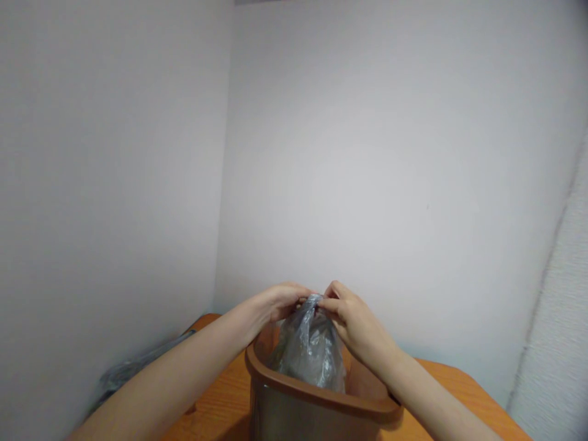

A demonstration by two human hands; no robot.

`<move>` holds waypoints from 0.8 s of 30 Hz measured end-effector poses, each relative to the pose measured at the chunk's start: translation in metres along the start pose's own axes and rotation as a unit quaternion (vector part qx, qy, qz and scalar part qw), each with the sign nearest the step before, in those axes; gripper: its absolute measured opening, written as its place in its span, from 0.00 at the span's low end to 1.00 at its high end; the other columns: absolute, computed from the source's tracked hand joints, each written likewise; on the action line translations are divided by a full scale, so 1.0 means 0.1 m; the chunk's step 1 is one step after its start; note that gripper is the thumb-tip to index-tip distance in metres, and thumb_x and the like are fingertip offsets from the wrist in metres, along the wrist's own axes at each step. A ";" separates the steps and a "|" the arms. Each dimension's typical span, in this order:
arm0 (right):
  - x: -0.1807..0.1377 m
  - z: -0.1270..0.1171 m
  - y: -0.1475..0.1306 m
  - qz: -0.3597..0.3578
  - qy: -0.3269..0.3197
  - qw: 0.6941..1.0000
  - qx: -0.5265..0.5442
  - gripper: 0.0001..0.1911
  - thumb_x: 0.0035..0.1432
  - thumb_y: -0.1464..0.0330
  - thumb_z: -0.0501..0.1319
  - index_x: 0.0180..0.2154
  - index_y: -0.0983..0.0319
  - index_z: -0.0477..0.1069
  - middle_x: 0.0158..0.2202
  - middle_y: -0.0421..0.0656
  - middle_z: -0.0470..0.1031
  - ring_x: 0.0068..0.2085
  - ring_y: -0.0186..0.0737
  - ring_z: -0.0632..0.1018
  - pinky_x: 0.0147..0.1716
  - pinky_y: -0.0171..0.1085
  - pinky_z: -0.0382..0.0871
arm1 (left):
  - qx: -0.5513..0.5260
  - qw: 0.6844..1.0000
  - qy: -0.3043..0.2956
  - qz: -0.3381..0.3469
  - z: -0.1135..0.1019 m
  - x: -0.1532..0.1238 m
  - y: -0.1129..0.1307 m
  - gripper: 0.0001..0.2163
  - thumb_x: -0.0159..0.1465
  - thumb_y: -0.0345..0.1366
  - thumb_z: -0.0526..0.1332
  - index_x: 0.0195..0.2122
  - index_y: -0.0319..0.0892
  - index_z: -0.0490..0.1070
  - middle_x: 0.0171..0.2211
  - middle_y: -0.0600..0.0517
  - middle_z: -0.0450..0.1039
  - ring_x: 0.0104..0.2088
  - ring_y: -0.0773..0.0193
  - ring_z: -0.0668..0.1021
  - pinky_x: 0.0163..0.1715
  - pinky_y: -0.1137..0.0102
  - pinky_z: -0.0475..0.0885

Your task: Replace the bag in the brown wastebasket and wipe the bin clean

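Observation:
A grey, see-through plastic bag [312,352] sits bunched inside a brown bin [321,395], its gathered top rising above the rim. My left hand [287,299] grips the gathered neck from the left, its fingertips partly hidden behind the plastic. From the right, my right hand [346,309] pinches the same neck between thumb and fingers. Both hands meet over the bin's opening. What the bag contains, if anything, cannot be made out.
The bin stands on an orange-brown wooden table [220,392]. More dark grey plastic [138,364] lies at the table's left side, partly behind my left forearm. Pale walls [367,153] meet in a corner behind the table.

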State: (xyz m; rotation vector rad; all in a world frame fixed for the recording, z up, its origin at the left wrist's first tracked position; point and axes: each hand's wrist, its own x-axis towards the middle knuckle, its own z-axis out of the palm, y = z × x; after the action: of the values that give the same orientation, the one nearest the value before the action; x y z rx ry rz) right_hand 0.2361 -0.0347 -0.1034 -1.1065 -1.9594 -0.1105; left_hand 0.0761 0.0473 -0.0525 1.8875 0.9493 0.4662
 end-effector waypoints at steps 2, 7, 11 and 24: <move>-0.02 -0.02 0.00 -0.025 -0.006 1.000 0.000 0.13 0.64 0.76 0.54 0.38 0.60 0.78 0.40 0.46 0.69 0.42 0.42 0.72 0.43 0.40 0.67 | 0.066 0.997 0.033 0.004 0.00 0.01 0.00 0.12 0.64 0.41 0.58 0.25 0.41 0.69 0.21 0.54 0.69 0.24 0.66 0.70 0.30 0.69 0.67; -0.16 -0.11 -0.05 -0.068 0.015 0.997 -0.018 0.15 0.63 0.77 0.55 0.41 0.60 0.79 0.44 0.49 0.69 0.47 0.46 0.70 0.46 0.42 0.67 | 0.278 0.954 0.114 0.003 -0.05 0.08 0.02 0.13 0.64 0.39 0.60 0.24 0.39 0.70 0.21 0.56 0.68 0.27 0.64 0.74 0.32 0.68 0.69; -0.34 -0.16 -0.09 -0.063 -0.011 0.998 -0.005 0.16 0.62 0.79 0.54 0.42 0.61 0.79 0.40 0.48 0.70 0.43 0.45 0.70 0.41 0.43 0.67 | 0.427 0.892 0.151 0.007 -0.07 0.13 0.04 0.12 0.67 0.43 0.60 0.41 0.38 0.73 0.40 0.50 0.75 0.40 0.61 0.78 0.43 0.60 0.74; -0.90 -0.44 -0.22 -0.033 -0.062 0.991 0.112 0.15 0.66 0.71 0.52 0.38 0.54 0.77 0.34 0.43 0.72 0.37 0.41 0.74 0.34 0.38 0.66 | 0.593 0.788 0.162 0.036 0.04 0.06 0.06 0.11 0.67 0.40 0.61 0.46 0.40 0.73 0.49 0.46 0.74 0.48 0.58 0.77 0.51 0.56 0.72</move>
State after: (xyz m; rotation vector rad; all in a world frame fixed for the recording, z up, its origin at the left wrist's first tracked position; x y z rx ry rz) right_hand 0.2691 -0.1275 -0.1329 -0.9210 -2.0607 0.1431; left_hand 0.0847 0.0480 -0.0496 3.0381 1.6330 0.2156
